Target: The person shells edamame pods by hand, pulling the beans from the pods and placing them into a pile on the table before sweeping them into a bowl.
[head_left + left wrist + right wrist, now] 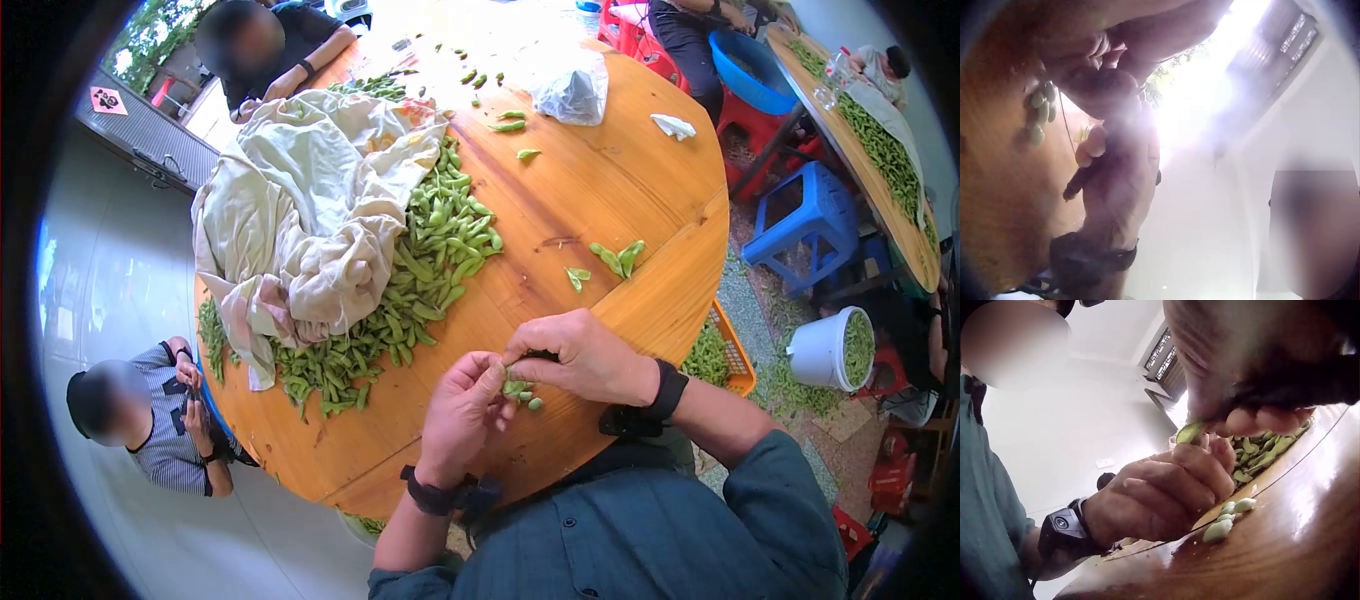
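Both my hands meet close over the near edge of the round table. In the right wrist view, a green edamame pod [1190, 432] shows between them. My left hand [462, 408] pinches it from the left, its fingers curled, and my right hand [580, 358] pinches it from the right. Most of the pod is hidden by fingers. Several shelled edamame beans [1219, 528] lie on the wood just beneath the hands. To the far left of my hands is a big heap of edamame pods [440, 250], partly under a crumpled pale cloth [330, 215].
Loose pods [620, 258] and a white tissue [673, 127] lie on the wooden table [600, 190]. A plastic bag [572, 95] sits farther back. On the right are an orange crate [738, 355], a blue stool [805, 215] and a white bucket [825, 350]. Other people sit around.
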